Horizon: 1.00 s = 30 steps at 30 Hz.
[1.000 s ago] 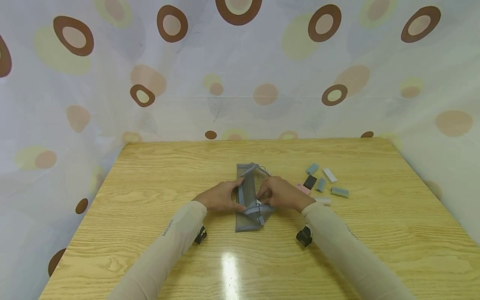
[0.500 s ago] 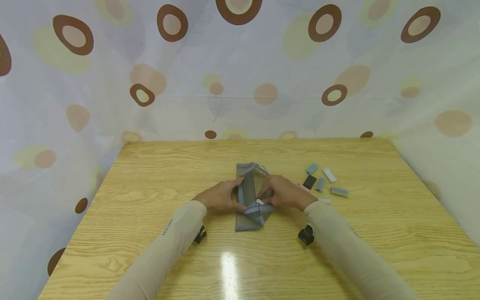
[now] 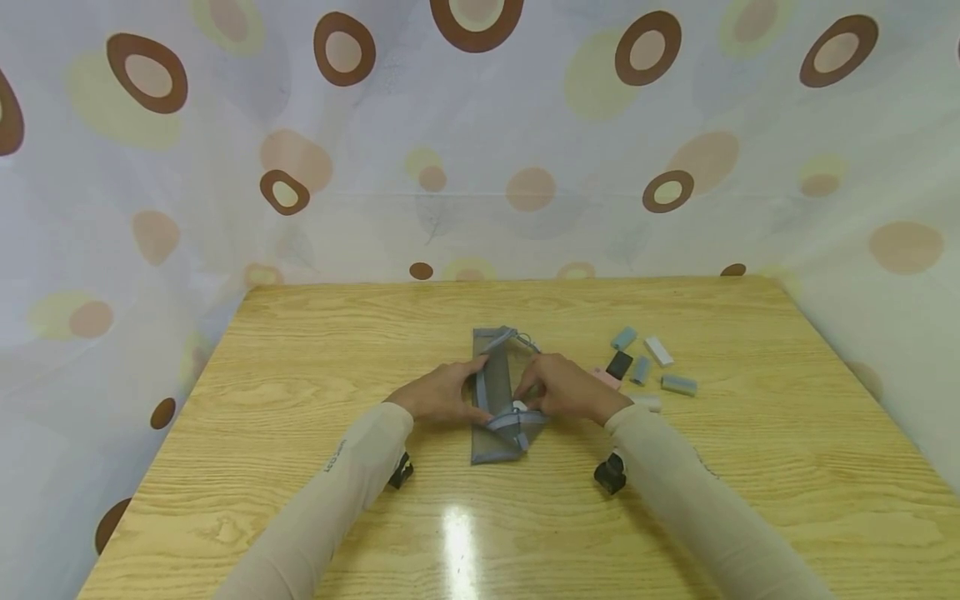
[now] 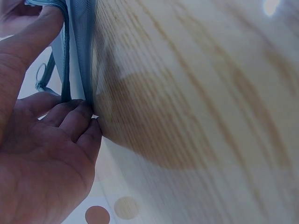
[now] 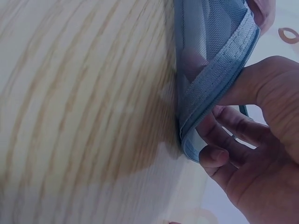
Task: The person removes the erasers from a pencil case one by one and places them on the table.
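A grey-blue mesh zip pouch [image 3: 497,442] lies on the table with its zipped mouth spread. My left hand [image 3: 441,392] grips the pouch's left side, thumb on the near zip edge and fingers toward the far side. In the left wrist view, fingertips [image 4: 79,112] hold the mesh wall close to the tabletop. My right hand [image 3: 558,385] reaches into the mouth with curled fingers. A small white piece [image 3: 519,406] shows at its fingertips, mostly hidden. In the right wrist view, the thumb passes behind the zip edge [image 5: 219,79] and its tip shows through the mesh.
Right of the pouch on the wooden table [image 3: 337,333] lie several small blocks: a black one [image 3: 619,364], a pink one [image 3: 606,378], a white one [image 3: 659,351] and grey-blue ones [image 3: 678,384]. A white cylinder-like piece [image 3: 647,403] sits partly behind the right wrist. Patterned cloth [image 3: 480,225] stands behind.
The right hand has shifted only slightly inside the pouch mouth, and a little more of the white piece shows. The left hand and the pouch stay where they were.
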Available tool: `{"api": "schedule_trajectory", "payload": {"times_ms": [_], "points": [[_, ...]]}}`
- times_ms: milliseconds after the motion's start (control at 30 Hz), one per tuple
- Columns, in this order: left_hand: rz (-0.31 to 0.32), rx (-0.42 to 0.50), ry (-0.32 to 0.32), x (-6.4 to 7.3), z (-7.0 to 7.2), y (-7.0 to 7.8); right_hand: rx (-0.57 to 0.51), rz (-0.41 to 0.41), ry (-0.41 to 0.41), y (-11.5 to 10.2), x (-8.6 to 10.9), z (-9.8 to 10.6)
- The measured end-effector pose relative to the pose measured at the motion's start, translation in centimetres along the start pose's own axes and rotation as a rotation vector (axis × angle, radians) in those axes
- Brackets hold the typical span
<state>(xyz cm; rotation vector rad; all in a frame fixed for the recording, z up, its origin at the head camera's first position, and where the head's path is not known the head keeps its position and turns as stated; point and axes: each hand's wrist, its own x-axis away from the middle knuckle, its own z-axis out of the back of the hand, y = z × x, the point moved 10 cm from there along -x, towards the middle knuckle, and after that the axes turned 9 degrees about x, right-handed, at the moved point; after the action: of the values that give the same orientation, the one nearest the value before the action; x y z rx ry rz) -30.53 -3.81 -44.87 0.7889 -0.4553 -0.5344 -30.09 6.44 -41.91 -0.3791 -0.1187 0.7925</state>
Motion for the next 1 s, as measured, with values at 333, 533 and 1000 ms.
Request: {"api": "schedule_trajectory", "payload": {"times_ms": [333,533,1000], "points": [[0.008,0.006,0.003,0.0,-0.1,-0.3,0.037,-0.001,0.003,-0.4,0.2,0.5],[0.01,-0.007,0.006,0.0,-0.1,-0.2,0.083,-0.027,0.005,-0.1,0.6,1.1],[0.007,-0.014,0.006,0.0,-0.1,-0.2,0.096,-0.06,0.05,1.1,1.8,3.5]]}}
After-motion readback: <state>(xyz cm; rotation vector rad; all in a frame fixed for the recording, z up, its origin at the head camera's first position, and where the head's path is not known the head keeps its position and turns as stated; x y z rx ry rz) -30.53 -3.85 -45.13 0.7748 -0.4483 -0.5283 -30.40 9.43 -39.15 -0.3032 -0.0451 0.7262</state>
